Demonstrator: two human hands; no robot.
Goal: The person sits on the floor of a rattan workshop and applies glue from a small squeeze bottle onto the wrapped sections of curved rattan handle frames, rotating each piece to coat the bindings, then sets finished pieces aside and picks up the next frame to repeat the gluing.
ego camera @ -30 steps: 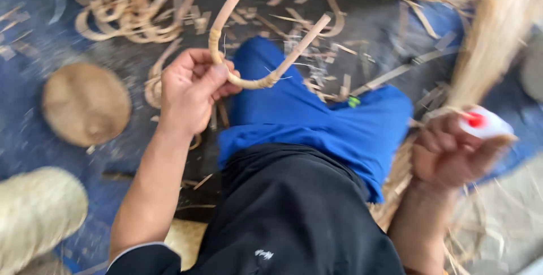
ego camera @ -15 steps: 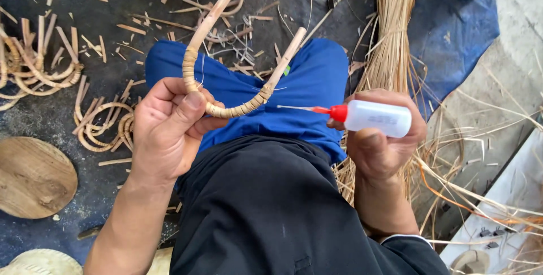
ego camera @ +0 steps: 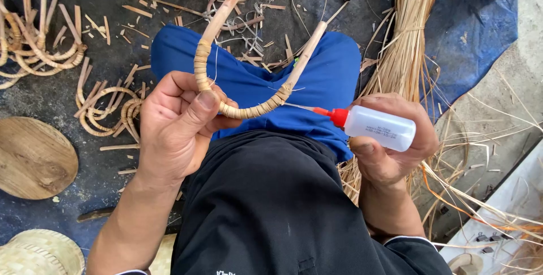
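Dark floor (ego camera: 113, 3) fills the view, strewn with cane offcuts and shavings. A blue tarp (ego camera: 481, 31) covers the corner at 2 o'clock, and a tall sheaf of pale reed strips (ego camera: 407, 43) stands at 1 o'clock. The person's blue-clad knee (ego camera: 254, 82) sits at the centre, under the work. At 9 o'clock lies a round wooden disc (ego camera: 34, 156); at 10 o'clock a heap of bent cane loops (ego camera: 34, 43); at 7 o'clock the edge of a woven basket (ego camera: 39, 252).

Over the knee the left hand (ego camera: 175, 128) is closed around the bottom of a U-shaped cane handle (ego camera: 226, 54), thumb pressed on the wrapped curve, with both arms of the U pointing toward 12 o'clock. The right hand (ego camera: 390, 145), at 3 o'clock, grips a small white squeeze bottle (ego camera: 376, 128) with a red nozzle, whose thin tip touches or nearly touches the end of the wrapping on the right arm of the handle.

Judging by this, the binding looks partly done: the curve is covered in thin strip, while both upper arms are bare cane. Glue seems to be going on at the wrap's end; loose thread ends show there.
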